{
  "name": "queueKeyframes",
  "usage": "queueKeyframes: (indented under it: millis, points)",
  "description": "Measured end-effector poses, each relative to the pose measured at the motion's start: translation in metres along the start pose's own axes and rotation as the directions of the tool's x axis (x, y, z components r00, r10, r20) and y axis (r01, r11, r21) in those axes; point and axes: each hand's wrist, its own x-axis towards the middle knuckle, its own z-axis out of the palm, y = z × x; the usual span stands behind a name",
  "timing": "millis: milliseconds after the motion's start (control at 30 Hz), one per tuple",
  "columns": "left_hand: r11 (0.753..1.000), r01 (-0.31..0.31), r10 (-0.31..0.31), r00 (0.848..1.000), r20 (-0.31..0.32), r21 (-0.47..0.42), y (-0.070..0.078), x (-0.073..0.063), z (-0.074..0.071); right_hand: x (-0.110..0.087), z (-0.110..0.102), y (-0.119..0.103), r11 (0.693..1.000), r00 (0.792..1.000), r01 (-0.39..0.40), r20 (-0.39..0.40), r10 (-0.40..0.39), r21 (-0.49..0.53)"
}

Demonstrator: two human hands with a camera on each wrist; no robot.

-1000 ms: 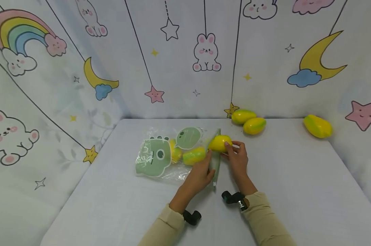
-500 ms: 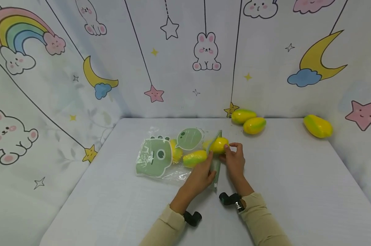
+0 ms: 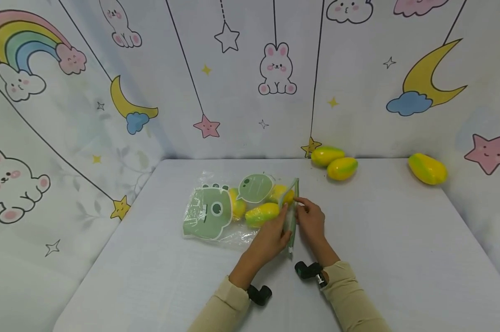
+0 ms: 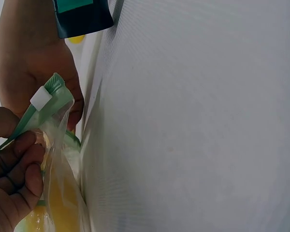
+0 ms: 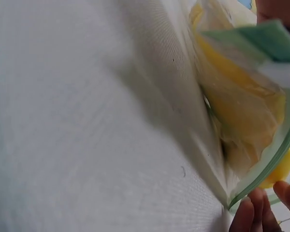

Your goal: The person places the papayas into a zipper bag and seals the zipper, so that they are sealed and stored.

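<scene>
A clear zip bag (image 3: 208,226) with a green dinosaur print lies flat, its green-edged mouth facing right. Three yellow-green mangoes show inside: one mango (image 3: 236,205) beside the print, a second mango (image 3: 261,215) in the middle, a third mango (image 3: 282,193) just inside the mouth. My left hand (image 3: 268,237) pinches the green zip edge, near the white slider (image 4: 41,98). At the mouth, my right hand (image 3: 312,220) has its index finger stretched to the lip beside the third mango. In the right wrist view its thumb (image 5: 289,194) and fingers stand apart at the green lip.
Two mangoes, a rear mango (image 3: 327,157) and a nearer mango (image 3: 343,168), lie together at the table's back edge. Another mango (image 3: 427,168) sits at the back right corner. A printed cloth wall (image 3: 241,101) rises behind the white table (image 3: 158,286).
The third mango has moved left from my right hand's grip into the bag. My right hand has let go of it and shifted slightly left and down; my left hand keeps its hold.
</scene>
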Motion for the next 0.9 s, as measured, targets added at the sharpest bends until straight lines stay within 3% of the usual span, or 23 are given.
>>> queueKeyframes:
  millis: [167,333,467,567,733,800,900]
  points:
    - [1.0,-0.016,0.016,1.0,-0.005,0.005,-0.002,0.0,0.001,0.004,0.002,0.0,0.998,0.994,0.036,0.102,-0.03,-0.049]
    - [0.999,-0.037,0.037,0.999,-0.012,0.007,-0.004,0.0,0.001,0.008,0.001,-0.002,0.995,0.968,0.081,0.241,-0.063,-0.066]
    - [0.999,-0.036,0.036,0.999,-0.01,-0.008,-0.006,0.0,0.001,0.009,0.0,-0.003,0.989,0.954,0.118,0.285,-0.089,-0.085]
    - [0.999,-0.029,0.029,1.0,-0.009,-0.026,-0.006,0.001,0.001,0.01,-0.001,-0.002,0.986,0.968,0.139,0.222,-0.117,-0.087]
    - [0.999,-0.013,0.013,1.0,-0.015,-0.043,-0.007,0.001,-0.001,0.017,-0.011,0.004,0.981,0.984,0.176,-0.014,-0.177,-0.083]
    - [0.998,-0.006,0.005,1.0,-0.017,-0.06,-0.007,0.0,-0.001,0.023,-0.019,0.006,0.976,0.973,0.192,-0.106,-0.203,-0.103]
    - [0.996,-0.002,0.001,1.0,-0.015,-0.092,-0.007,-0.003,0.0,0.035,-0.033,0.01,0.96,0.937,0.222,-0.234,-0.259,-0.17]
